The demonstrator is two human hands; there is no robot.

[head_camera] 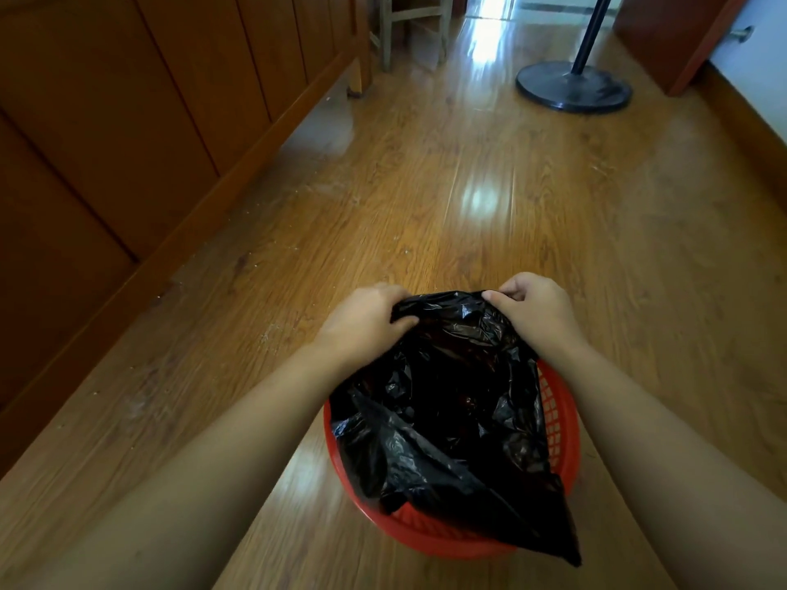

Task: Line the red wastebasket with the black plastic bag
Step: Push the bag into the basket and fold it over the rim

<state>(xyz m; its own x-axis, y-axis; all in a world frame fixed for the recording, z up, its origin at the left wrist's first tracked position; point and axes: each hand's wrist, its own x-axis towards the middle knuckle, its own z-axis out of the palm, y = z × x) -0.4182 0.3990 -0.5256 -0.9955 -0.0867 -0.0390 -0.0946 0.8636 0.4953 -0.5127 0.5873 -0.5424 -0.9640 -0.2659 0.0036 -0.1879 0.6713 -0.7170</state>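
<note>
Your left hand (367,321) and right hand (537,310) are both clamped on the far edge of the black plastic bag (447,402), stretching it between them. Below your wrists the bag droops into the red wastebasket (562,423) on the wooden floor (468,185), one corner flopped over the near rim.

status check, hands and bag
Left hand and right hand both pinching the bag mouth at its far edge. Bag draped over the wastebasket, rim not yet wrapped. Nothing in the way.

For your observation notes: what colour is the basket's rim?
Red rim, seen in the head view, under the black bag.
</note>
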